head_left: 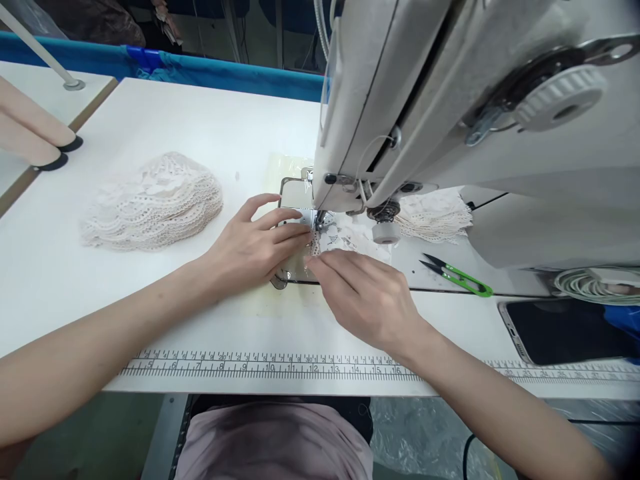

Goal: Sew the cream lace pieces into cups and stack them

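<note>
A small piece of white lace (334,235) lies on the metal needle plate (295,200) under the presser foot of a white sewing machine (450,113). My left hand (253,247) rests flat on the plate, fingers stretched toward the lace's left edge and pressing it. My right hand (367,297) lies palm down just in front of the needle, its fingers pinched on the near edge of the lace.
A heap of lace pieces (155,200) sits on the white table (150,313) to the left. More lace (437,215) lies behind the machine. Green thread snips (457,275), a dark phone (560,330) and a printed ruler (270,365) along the front edge.
</note>
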Available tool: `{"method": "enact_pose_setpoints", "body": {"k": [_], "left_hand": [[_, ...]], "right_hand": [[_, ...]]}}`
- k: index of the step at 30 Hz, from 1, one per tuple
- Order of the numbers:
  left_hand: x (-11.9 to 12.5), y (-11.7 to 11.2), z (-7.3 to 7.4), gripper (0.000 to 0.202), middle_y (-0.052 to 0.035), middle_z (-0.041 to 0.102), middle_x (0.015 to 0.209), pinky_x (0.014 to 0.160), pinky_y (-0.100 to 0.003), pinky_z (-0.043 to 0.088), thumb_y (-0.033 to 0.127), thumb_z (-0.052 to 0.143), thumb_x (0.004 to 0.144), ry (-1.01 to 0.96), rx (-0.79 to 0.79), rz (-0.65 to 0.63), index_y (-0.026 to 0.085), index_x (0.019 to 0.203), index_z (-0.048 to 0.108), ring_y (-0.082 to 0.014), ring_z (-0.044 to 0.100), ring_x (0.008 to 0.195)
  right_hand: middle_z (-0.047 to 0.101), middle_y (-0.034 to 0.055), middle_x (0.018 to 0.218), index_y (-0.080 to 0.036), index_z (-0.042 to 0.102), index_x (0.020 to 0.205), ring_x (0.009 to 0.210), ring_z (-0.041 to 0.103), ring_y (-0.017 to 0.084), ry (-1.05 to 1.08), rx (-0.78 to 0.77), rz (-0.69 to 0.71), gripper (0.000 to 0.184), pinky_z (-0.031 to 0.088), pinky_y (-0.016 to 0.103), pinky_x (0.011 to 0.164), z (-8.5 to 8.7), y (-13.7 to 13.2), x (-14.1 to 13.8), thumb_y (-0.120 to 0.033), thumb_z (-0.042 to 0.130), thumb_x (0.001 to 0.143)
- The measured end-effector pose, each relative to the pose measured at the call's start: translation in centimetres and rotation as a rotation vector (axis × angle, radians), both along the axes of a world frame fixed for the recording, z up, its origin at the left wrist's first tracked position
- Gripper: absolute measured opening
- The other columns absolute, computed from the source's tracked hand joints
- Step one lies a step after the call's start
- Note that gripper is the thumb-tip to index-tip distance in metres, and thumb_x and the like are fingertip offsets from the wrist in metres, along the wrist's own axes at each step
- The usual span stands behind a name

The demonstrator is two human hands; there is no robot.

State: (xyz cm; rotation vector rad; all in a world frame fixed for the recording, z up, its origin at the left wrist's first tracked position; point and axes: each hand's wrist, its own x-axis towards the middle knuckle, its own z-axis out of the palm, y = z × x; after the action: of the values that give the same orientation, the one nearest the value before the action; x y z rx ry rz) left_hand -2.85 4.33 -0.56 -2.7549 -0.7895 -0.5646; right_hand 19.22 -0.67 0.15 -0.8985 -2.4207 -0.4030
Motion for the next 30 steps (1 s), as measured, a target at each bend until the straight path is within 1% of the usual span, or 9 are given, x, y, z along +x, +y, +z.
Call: {"method": "enact_pose_setpoints", "body": {"k": [2,4,8,10,13,15,20,24,30], "left_hand": [[0.2,-0.1,-0.1,0.033,-0.0014,0.071,0.118,0.111,-0.047,0.036,0.012,0.048,0.095,-0.004,0.0,0.002,0.023,0.124,0.06,-0.0202,0.06,0.118],[0.4,-0.3,-0.3,0.032,-0.0019,0.071,0.116,0.11,-0.046,0.038,0.012,0.046,0.097,-0.006,0.009,0.006,0.024,0.123,0.061,-0.0193,0.061,0.117],[0.8,-0.6,-0.5,0.03,-0.0039,0.07,0.118,0.107,-0.045,0.043,0.012,0.047,0.096,-0.004,0.031,-0.014,0.021,0.12,0.062,-0.0202,0.062,0.115],[0.8,-0.7,-0.4,0.027,-0.0041,0.07,0.119,0.106,-0.046,0.045,0.012,0.049,0.095,0.008,0.051,-0.025,0.019,0.118,0.062,-0.0216,0.062,0.116],[0.7,-0.9,-0.2,0.024,-0.0035,0.07,0.12,0.106,-0.047,0.046,0.012,0.052,0.094,0.018,0.077,-0.028,0.019,0.115,0.061,-0.0216,0.062,0.118],[0.7,-1.0,-0.1,0.024,-0.0033,0.07,0.121,0.106,-0.046,0.047,0.011,0.052,0.094,0.024,0.08,-0.035,0.019,0.116,0.06,-0.021,0.062,0.119],[0.8,-1.3,-0.1,0.029,-0.0048,0.07,0.121,0.107,-0.047,0.048,0.012,0.053,0.094,0.044,0.074,-0.026,0.017,0.123,0.058,-0.0224,0.063,0.119],[0.9,-1.6,0.0,0.029,-0.0031,0.07,0.122,0.107,-0.045,0.049,0.014,0.055,0.095,0.084,0.144,-0.028,0.018,0.123,0.06,-0.0224,0.062,0.118],[0.8,-1.8,0.1,0.025,-0.0011,0.071,0.118,0.112,-0.043,0.044,0.015,0.056,0.095,0.095,0.2,-0.017,0.019,0.119,0.062,-0.0199,0.062,0.119]], "right_hand": [[0.074,0.0024,0.102,-0.014,0.068,0.105,0.082,0.067,0.014,-0.029,-0.03,-0.055,0.025,0.052,0.028,0.069,-0.1,0.3,0.2,-0.004,0.049,0.092],[0.074,0.0043,0.105,-0.012,0.068,0.105,0.085,0.067,0.016,-0.047,-0.059,-0.108,0.027,0.051,0.03,0.071,-0.3,0.8,0.4,-0.004,0.046,0.093],[0.074,0.0068,0.101,-0.012,0.069,0.103,0.091,0.066,0.022,-0.051,-0.201,-0.153,0.019,0.051,0.034,0.072,-0.5,1.5,0.9,-0.02,0.053,0.095],[0.073,0.0076,0.109,-0.013,0.068,0.103,0.096,0.066,0.025,-0.046,-0.249,-0.152,0.02,0.052,0.036,0.075,-0.5,1.7,0.9,-0.026,0.055,0.094],[0.068,0.0099,0.125,-0.013,0.067,0.104,0.107,0.064,0.028,-0.054,-0.295,-0.177,0.021,0.052,0.038,0.082,-0.6,1.7,0.7,-0.026,0.053,0.094],[0.065,0.011,0.13,-0.013,0.066,0.106,0.112,0.062,0.028,-0.063,-0.324,-0.193,0.022,0.052,0.039,0.088,-0.7,1.8,0.5,-0.026,0.053,0.094],[0.065,0.0112,0.131,-0.013,0.064,0.112,0.116,0.061,0.028,-0.056,-0.328,-0.198,0.026,0.049,0.041,0.098,-0.9,2.0,0.5,-0.028,0.052,0.094],[0.068,0.0129,0.124,-0.011,0.061,0.119,0.117,0.061,0.028,-0.059,-0.324,-0.184,0.033,0.048,0.041,0.1,-1.0,2.1,0.8,-0.031,0.051,0.095],[0.065,0.0106,0.13,-0.014,0.063,0.112,0.116,0.061,0.027,-0.038,-0.3,-0.178,0.029,0.047,0.042,0.103,-1.1,2.4,0.9,-0.032,0.057,0.092]]}}
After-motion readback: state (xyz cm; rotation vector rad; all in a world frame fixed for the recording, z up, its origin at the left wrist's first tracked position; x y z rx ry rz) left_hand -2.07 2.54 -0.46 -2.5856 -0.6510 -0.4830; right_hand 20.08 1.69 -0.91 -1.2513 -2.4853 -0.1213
